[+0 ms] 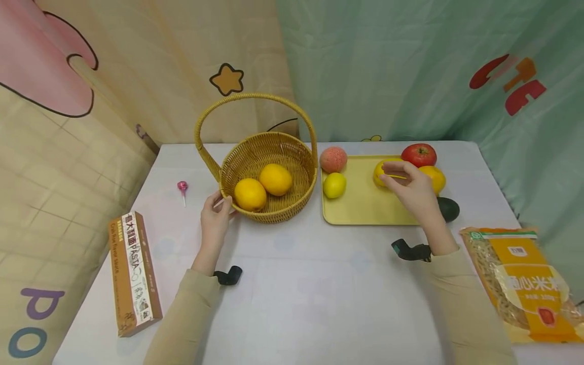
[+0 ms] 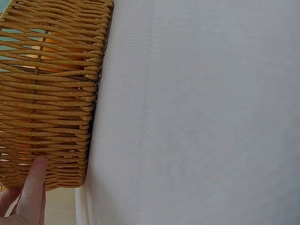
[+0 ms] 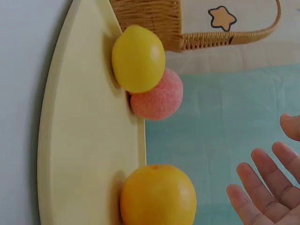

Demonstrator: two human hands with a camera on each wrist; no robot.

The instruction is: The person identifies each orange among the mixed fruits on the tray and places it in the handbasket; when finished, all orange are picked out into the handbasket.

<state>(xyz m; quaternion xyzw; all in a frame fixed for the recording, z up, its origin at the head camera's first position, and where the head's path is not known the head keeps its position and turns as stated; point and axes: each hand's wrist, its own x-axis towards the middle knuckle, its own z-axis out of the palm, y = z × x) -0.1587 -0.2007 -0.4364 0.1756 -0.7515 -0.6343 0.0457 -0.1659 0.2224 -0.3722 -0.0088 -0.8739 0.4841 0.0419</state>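
Observation:
My left hand (image 1: 214,219) holds the wicker basket (image 1: 296,205) at its left front edge, thumb by the rim. In the left wrist view one finger (image 2: 33,187) lies against the woven outer wall. Two orange-yellow fruits (image 1: 250,194) lie inside the basket. Over the right half of the yellow tray (image 1: 356,215) hovers my right hand (image 1: 412,192), fingers spread and nothing in them. Close by it on the tray is an orange (image 3: 158,197), partly covered by the hand in the head view. A lemon (image 3: 138,58) sits on the tray's left side.
A pink peach (image 1: 333,159) is at the tray's back left corner. Right of the tray are a red fruit (image 1: 418,154), another orange fruit (image 1: 433,179) and a dark green fruit (image 1: 448,209). A pasta box (image 1: 134,274), lollipop (image 1: 182,187) and pasta bag (image 1: 524,284) flank the sides.

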